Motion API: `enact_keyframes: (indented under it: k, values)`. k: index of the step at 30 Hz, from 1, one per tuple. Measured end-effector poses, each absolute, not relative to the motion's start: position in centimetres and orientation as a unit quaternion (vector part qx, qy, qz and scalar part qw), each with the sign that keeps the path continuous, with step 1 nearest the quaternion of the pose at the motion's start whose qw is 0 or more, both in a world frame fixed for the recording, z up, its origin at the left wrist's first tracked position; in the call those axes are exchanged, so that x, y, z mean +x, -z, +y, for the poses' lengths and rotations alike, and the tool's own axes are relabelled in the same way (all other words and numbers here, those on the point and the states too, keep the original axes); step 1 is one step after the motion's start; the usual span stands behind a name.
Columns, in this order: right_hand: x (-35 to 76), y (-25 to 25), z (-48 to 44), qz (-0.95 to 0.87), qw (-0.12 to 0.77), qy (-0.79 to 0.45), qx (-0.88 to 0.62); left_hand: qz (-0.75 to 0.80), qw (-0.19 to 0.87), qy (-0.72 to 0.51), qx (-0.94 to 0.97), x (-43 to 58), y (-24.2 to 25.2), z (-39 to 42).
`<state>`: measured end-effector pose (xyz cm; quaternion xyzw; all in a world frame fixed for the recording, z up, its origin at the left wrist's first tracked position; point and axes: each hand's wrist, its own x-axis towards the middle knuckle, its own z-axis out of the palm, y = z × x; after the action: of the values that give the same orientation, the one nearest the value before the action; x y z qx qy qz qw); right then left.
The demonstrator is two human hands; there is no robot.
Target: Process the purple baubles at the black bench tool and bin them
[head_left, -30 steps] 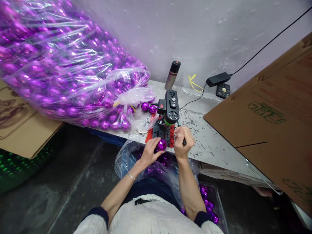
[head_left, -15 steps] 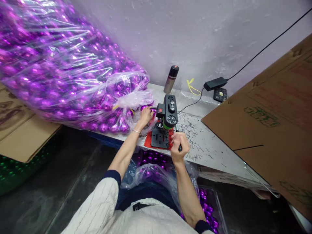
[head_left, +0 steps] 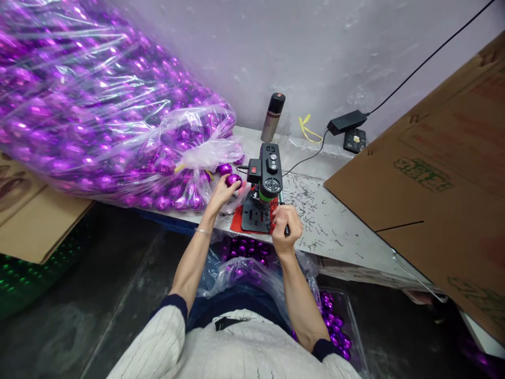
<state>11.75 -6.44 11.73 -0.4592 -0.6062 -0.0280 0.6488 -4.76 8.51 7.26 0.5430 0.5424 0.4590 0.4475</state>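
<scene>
Tub (head_left: 357, 327) of clear plastic sits low at near right, holding shiny purple balls (head_left: 335, 329), as I see it from my remote seat. To its left, an open clear bag (head_left: 232, 265) with more balls inside lies between the wearer and the white table (head_left: 339, 231). Just past the table's near edge, the right hand (head_left: 293, 220) is curled in a fist around the black lever handle (head_left: 287, 230) of a small press (head_left: 271, 167). The press stands on a red sheet (head_left: 236, 221), its slotted base plate (head_left: 252, 218) facing near. Farther left, the left hand (head_left: 220, 196) has thumb and fingers bent around one purple ball (head_left: 233, 180), away from the plate and just beside a loose second ball (head_left: 224, 168); I cannot tell whether it is lifted. I judge the work partway along: one ball is in hand, not yet at the plate, and a huge bag (head_left: 118, 116) at far left holds many more. Which balls are finished, I cannot tell. Dark slivers (head_left: 303, 210) litter the table right of the press. Farthest, a spray can (head_left: 272, 118) stands by the wall (head_left: 315, 52).
</scene>
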Motion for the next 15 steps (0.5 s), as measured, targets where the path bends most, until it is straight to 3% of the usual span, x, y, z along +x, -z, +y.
enact_keyframes:
  k: [3, 6, 10, 15]
  values:
    - [11.7, -12.5, -6.2, -0.596, 0.654, 0.029, -0.466, 0.454, 0.607, -0.519, 0.394, -5.7, -6.8, 3.1]
    - [11.8, -13.5, -5.8, -0.587, 0.652, 0.034, -0.478, 0.403, 0.681, -0.522, 0.318, -4.9, -5.9, -0.9]
    - [12.1, -14.5, -5.3, -0.598, 0.638, 0.030, -0.485, 0.417, 0.674, -0.537, 0.290, -2.7, -4.2, -2.2]
    - [12.3, -14.7, -5.5, -0.614, 0.621, 0.046, -0.485, 0.439, 0.569, -0.559, 0.413, -0.4, -2.2, -1.4]
